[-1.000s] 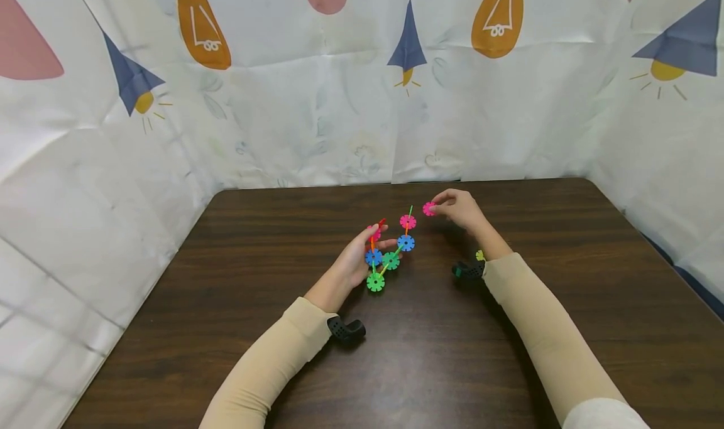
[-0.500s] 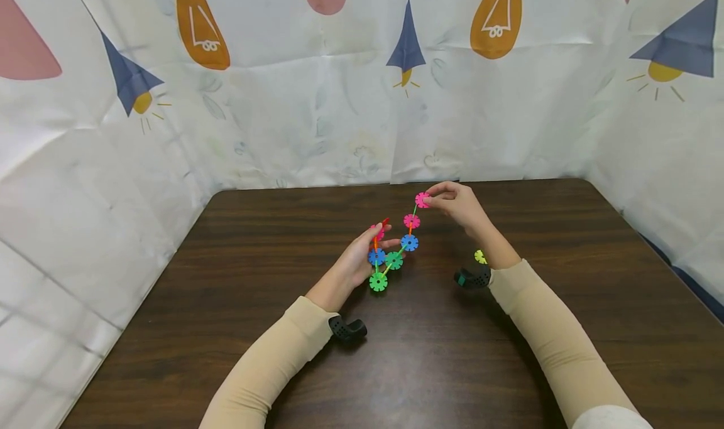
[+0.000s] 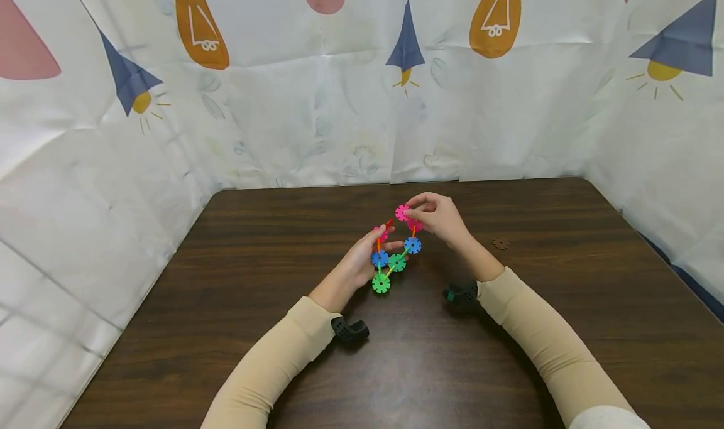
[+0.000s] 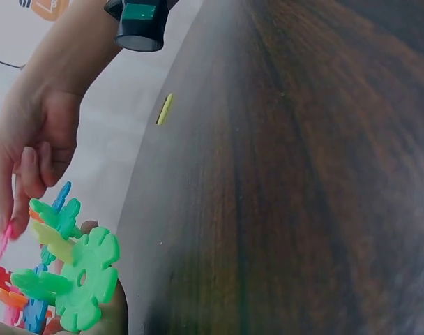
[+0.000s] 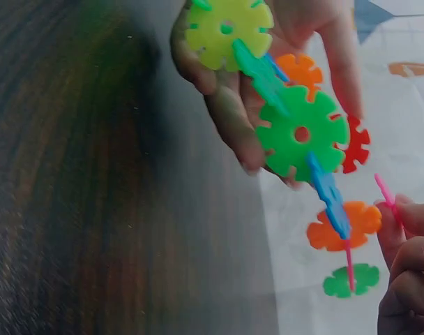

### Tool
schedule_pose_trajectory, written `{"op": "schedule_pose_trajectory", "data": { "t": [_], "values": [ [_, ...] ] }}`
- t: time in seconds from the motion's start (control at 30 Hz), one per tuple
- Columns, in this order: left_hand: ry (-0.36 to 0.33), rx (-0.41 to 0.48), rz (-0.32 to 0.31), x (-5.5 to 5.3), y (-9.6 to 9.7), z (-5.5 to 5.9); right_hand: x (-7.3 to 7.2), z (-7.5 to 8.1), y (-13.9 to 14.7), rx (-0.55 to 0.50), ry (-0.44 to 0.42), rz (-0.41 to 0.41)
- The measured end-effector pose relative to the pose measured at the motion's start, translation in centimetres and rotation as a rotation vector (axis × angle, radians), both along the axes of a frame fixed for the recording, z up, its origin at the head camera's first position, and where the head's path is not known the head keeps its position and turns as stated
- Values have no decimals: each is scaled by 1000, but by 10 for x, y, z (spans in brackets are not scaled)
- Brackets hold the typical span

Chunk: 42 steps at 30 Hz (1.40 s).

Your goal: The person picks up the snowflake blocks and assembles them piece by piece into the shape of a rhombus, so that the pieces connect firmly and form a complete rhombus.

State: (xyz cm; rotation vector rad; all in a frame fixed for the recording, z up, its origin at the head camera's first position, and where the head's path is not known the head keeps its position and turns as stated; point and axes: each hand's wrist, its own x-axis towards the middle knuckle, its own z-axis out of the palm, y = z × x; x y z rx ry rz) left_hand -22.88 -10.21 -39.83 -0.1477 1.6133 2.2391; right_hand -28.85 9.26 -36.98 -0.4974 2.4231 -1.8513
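Note:
My left hand (image 3: 360, 260) holds a chain of snowflake discs, notched plastic pieces slotted together, by its upper left end near a red disc (image 5: 356, 144). A green snowflake disc (image 3: 381, 283) hangs lowest, and the right side climbs through another green disc (image 3: 397, 263) and a blue disc (image 3: 413, 245) to a pink one (image 3: 415, 225). Between thumb and fingertips, my right hand (image 3: 444, 220) pinches a loose pink snowflake disc (image 5: 385, 190) beside the chain's upper right end. In the right wrist view it is apart from the green disc (image 5: 351, 280) at that end.
A brownish snowflake disc (image 3: 500, 244) lies on the dark wooden table (image 3: 271, 240), right of my right forearm. The left wrist view shows a yellow disc (image 4: 164, 109) on the tabletop. A white printed curtain (image 3: 339, 115) stands behind the table.
My right hand first rose with the pink disc above the chain's upper right end, then came down and left. The chain shifted slightly right. The yellow disc by the right wrist is now out of the head view.

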Motion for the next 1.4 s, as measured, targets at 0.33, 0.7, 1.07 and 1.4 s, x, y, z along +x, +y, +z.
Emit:
{"op": "schedule_pose_trajectory", "data": {
  "t": [0.33, 0.7, 1.07, 1.4],
  "values": [
    [0, -33, -17, 2, 0, 0, -1, -3, -6, 17, -11, -15],
    [12, -95, -26, 1, 1, 0, 3, -2, -7, 64, -23, -9],
    [8, -171, -41, -2, 2, 5, 9, -5, -8, -39, -26, -39],
    [-24, -151, -48, 1, 3, 3, 11, -5, -5, 2, -36, -27]
  ]
}}
